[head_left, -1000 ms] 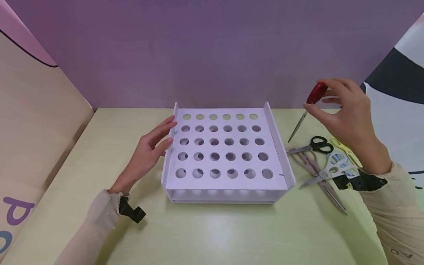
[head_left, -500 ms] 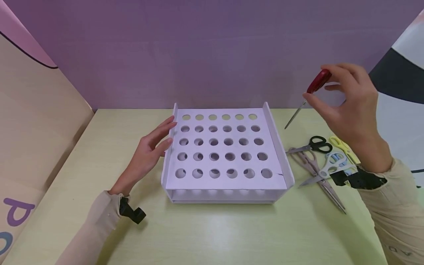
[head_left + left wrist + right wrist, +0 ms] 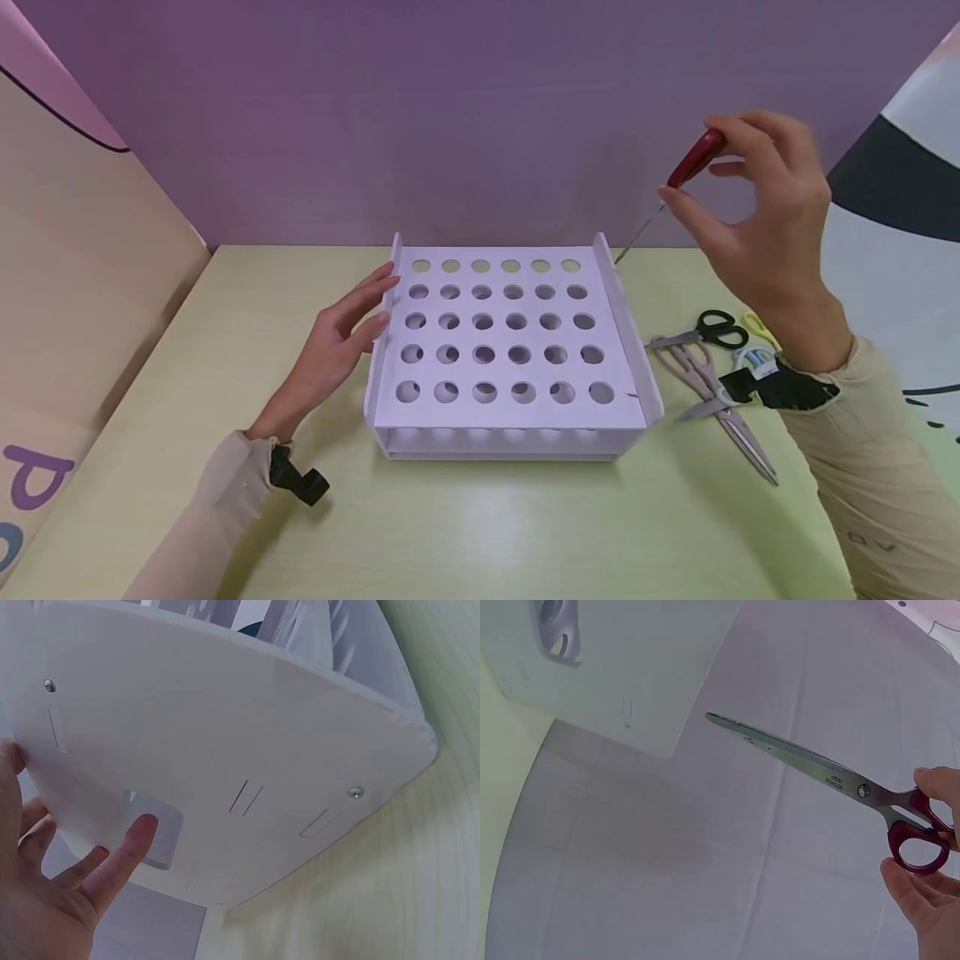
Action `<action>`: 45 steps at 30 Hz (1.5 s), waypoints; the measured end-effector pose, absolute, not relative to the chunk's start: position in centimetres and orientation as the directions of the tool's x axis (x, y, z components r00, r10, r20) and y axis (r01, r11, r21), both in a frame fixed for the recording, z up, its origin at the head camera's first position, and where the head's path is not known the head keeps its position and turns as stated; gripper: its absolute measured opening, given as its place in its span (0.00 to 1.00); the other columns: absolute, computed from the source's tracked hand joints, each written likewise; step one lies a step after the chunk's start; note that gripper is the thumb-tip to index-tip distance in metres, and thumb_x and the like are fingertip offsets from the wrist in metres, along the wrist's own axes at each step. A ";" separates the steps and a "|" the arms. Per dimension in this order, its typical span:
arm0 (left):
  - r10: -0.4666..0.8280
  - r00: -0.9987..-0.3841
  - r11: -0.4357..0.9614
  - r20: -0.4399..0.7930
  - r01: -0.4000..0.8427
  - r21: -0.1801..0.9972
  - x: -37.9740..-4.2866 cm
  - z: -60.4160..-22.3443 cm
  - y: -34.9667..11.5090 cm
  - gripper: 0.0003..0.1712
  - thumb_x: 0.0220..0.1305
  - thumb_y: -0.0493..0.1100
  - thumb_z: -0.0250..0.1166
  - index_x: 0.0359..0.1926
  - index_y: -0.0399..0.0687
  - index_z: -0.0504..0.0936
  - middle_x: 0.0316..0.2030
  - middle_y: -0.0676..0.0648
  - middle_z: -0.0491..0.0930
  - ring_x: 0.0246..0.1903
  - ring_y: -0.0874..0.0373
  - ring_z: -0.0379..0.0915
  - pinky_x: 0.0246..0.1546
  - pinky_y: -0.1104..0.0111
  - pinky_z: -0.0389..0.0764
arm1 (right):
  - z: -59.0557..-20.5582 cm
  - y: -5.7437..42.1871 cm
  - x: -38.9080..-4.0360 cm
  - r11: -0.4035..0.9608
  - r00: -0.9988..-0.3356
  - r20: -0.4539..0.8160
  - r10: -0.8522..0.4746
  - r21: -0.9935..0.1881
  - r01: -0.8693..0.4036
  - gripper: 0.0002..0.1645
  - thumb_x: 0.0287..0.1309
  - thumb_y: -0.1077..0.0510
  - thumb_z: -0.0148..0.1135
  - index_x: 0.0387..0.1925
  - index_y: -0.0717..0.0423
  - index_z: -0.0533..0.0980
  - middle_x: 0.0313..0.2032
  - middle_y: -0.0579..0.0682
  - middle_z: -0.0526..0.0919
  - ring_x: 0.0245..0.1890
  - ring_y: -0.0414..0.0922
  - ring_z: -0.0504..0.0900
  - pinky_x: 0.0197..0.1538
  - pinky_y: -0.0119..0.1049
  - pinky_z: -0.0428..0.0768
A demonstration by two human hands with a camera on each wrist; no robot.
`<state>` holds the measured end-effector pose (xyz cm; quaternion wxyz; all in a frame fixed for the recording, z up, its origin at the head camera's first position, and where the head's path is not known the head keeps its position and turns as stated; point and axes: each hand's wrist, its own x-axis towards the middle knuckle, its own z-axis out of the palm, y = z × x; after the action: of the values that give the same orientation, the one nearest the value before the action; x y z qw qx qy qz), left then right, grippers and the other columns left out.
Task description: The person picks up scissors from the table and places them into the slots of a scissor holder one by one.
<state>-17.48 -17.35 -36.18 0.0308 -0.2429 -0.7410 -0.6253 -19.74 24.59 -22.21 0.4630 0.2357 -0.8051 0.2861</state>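
Observation:
A white rack (image 3: 498, 336) with rows of round holes stands on the table. My left hand (image 3: 333, 346) rests against its left side panel; in the left wrist view the fingers lie along that panel (image 3: 202, 727), one over its cut-out. At the upper right, my right hand (image 3: 776, 208) pinches scissors (image 3: 697, 158) by their dark red handles, blades pointing down and left. The right wrist view shows the scissors (image 3: 817, 766) with blades together, the tip close to the rack's side panel (image 3: 630, 682).
Right of the rack lie black-handled scissors (image 3: 722, 330), mauve scissors (image 3: 693, 371), white-handled scissors (image 3: 720, 405), and part of a yellow handle (image 3: 759, 327). A purple wall (image 3: 480, 125) rises behind the table (image 3: 487, 525).
My right hand has risen and then moved left with the red-handled scissors, bringing the blade tip to the rack's far right corner in the head view. The left hand stays in place.

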 end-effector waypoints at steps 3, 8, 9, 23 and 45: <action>0.326 -0.876 0.096 0.356 0.405 0.909 -17.6 -36.2 -17.2 0.27 0.74 0.37 0.56 0.71 0.44 0.68 0.75 0.57 0.57 0.69 0.48 0.62 0.40 0.65 0.86 | -22.3 24.4 -20.2 0.720 -0.457 0.880 -0.125 -0.236 -0.652 0.35 0.48 0.63 0.77 0.61 0.55 0.77 0.58 0.61 0.77 0.53 0.49 0.79 0.57 0.24 0.75; 0.329 -0.876 0.113 0.352 0.407 0.906 -17.7 -36.1 -16.9 0.27 0.74 0.38 0.56 0.71 0.45 0.69 0.75 0.58 0.57 0.70 0.51 0.61 0.42 0.66 0.85 | -22.6 24.2 -20.7 0.718 -0.455 0.875 -0.163 -0.211 -0.663 0.35 0.50 0.60 0.77 0.62 0.56 0.76 0.58 0.62 0.77 0.54 0.49 0.78 0.57 0.25 0.75; 0.329 -0.877 0.116 0.351 0.406 0.906 -17.7 -36.1 -16.9 0.27 0.74 0.38 0.56 0.71 0.46 0.69 0.75 0.58 0.57 0.70 0.51 0.61 0.42 0.66 0.85 | -22.6 24.1 -20.9 0.719 -0.454 0.874 -0.175 -0.202 -0.665 0.35 0.51 0.59 0.76 0.62 0.56 0.76 0.58 0.62 0.76 0.54 0.50 0.78 0.57 0.25 0.75; 0.332 -0.871 0.089 0.361 0.411 0.907 -17.6 -36.0 -16.6 0.27 0.74 0.38 0.56 0.71 0.44 0.68 0.75 0.57 0.57 0.71 0.51 0.60 0.44 0.64 0.85 | -23.7 23.3 -23.1 0.718 -0.471 0.836 -0.280 -0.143 -0.681 0.36 0.53 0.56 0.75 0.63 0.59 0.74 0.58 0.61 0.75 0.52 0.53 0.78 0.57 0.25 0.74; 0.334 -0.868 0.067 0.367 0.410 0.909 -18.2 -37.0 -16.1 0.26 0.74 0.37 0.56 0.71 0.43 0.69 0.76 0.57 0.56 0.72 0.50 0.59 0.45 0.65 0.84 | -26.4 22.2 -24.4 0.712 -0.601 0.708 -0.370 -0.200 -0.673 0.32 0.53 0.60 0.74 0.61 0.58 0.75 0.57 0.58 0.74 0.46 0.50 0.78 0.49 0.42 0.78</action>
<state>-18.16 -16.11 -36.98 0.0302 -0.2550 -0.7297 -0.6337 -24.37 22.18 -26.44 0.3292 0.3016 -0.8647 0.2304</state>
